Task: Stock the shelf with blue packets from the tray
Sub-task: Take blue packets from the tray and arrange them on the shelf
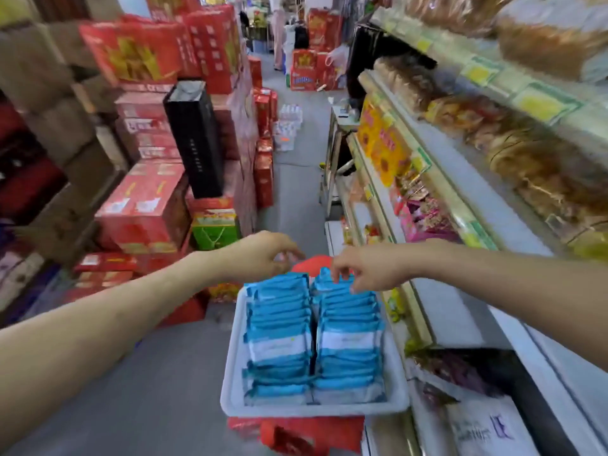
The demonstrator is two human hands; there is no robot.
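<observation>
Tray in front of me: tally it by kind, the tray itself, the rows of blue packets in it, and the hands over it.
White tray: 1
Rows of blue packets: 2, the left row and the right row
Hands: 2, the left hand and the right hand
Total: 5

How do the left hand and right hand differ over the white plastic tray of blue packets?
The left hand is just beyond the left row of blue packets; the right hand is over the right row. The left hand hovers clear, fingers loosely curled and holding nothing; the right hand has its fingers on packet tops, though a pinch is unclear. Both reach to the far end of the white plastic tray.
</observation>
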